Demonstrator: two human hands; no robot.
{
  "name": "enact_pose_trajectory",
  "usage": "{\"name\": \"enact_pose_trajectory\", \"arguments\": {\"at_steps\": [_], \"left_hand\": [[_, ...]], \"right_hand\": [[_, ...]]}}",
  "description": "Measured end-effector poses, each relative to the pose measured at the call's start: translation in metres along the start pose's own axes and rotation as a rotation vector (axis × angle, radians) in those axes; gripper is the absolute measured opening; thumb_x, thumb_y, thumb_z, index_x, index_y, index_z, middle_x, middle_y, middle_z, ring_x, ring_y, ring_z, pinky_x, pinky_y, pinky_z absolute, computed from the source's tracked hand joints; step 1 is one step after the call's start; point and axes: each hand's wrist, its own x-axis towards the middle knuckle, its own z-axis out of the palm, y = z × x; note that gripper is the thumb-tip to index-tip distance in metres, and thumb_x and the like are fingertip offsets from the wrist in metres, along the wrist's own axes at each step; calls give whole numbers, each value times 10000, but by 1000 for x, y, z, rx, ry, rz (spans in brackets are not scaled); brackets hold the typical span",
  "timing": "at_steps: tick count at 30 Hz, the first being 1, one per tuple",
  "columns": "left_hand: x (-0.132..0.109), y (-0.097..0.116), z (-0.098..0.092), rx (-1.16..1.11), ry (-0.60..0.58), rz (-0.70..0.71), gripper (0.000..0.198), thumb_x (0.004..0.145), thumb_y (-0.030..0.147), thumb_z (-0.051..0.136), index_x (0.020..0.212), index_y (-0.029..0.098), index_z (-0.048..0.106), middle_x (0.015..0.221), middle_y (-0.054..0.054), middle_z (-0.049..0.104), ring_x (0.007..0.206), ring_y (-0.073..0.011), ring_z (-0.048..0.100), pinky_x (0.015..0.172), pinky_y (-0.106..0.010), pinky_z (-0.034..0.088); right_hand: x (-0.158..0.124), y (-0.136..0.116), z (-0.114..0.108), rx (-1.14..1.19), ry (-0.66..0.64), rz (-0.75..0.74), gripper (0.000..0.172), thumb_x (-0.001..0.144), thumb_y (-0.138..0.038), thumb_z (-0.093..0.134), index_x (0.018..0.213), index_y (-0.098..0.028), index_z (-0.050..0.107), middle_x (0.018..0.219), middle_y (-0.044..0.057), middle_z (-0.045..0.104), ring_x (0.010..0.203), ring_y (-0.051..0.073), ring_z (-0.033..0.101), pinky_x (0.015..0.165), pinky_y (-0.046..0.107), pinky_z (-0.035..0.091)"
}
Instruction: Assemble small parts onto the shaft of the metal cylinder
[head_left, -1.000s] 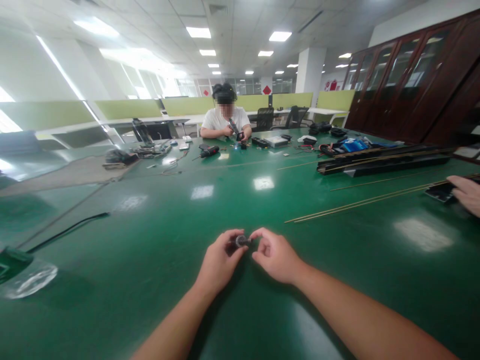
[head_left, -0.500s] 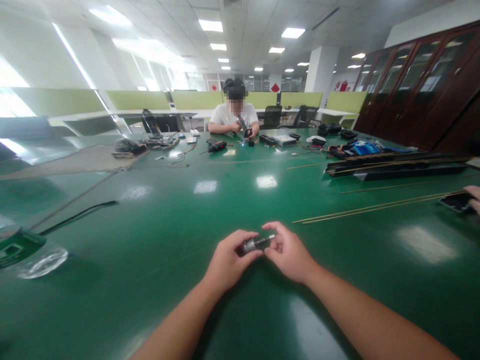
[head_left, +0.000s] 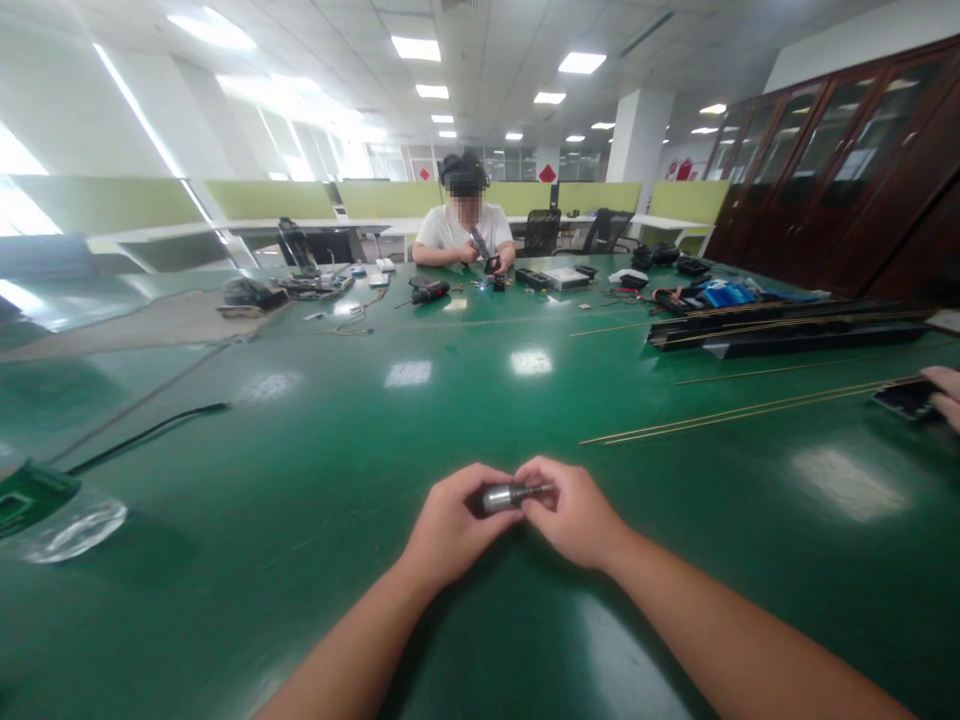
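Between my hands, over the near part of the table, is a small silver metal cylinder (head_left: 498, 498) with a thin shaft pointing right. My left hand (head_left: 448, 520) is closed around its thick left end, thumb in front and fingers behind. The thumb and index finger of my right hand (head_left: 581, 515) are closed on its narrower right end, and the tip of the shaft shows between them. My palms hide part of the cylinder, so its exact kind cannot be made out.
Thin brass-coloured rods (head_left: 697, 415) lie on the green table (head_left: 315, 620) to the right. Another person's hand (head_left: 943, 392) touches a dark part there. Black channels (head_left: 787, 335) lie farther back. A plastic bottle (head_left: 60, 510) is at left. Opposite sits a person (head_left: 465, 230) near a power drill (head_left: 430, 291).
My right thumb and index finger have closed onto the narrow end of the cylinder, where they were apart before. My left hand keeps its hold. The view has shifted slightly.
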Motion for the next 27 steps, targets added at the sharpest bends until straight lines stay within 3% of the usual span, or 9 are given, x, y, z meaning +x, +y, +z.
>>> {"name": "enact_pose_trajectory", "arguments": {"at_steps": [7, 27], "left_hand": [[-1, 2, 0, 19, -14, -3, 212, 762, 238, 793, 959, 236, 715, 909, 1, 715, 824, -165, 651, 745, -259, 472], [-1, 4, 3, 70, 53, 44, 167, 792, 250, 748, 952, 218, 714, 910, -30, 717, 820, -179, 658, 750, -279, 504]], "right_hand": [[0, 0, 1, 18, 3, 7, 186, 761, -113, 596, 899, -190, 694, 848, 28, 734, 740, 176, 677, 707, 264, 522], [3, 2, -1, 82, -5, 20, 117, 737, -116, 616, 835, -169, 652, 772, 26, 704, 679, 163, 655, 640, 247, 503]]}}
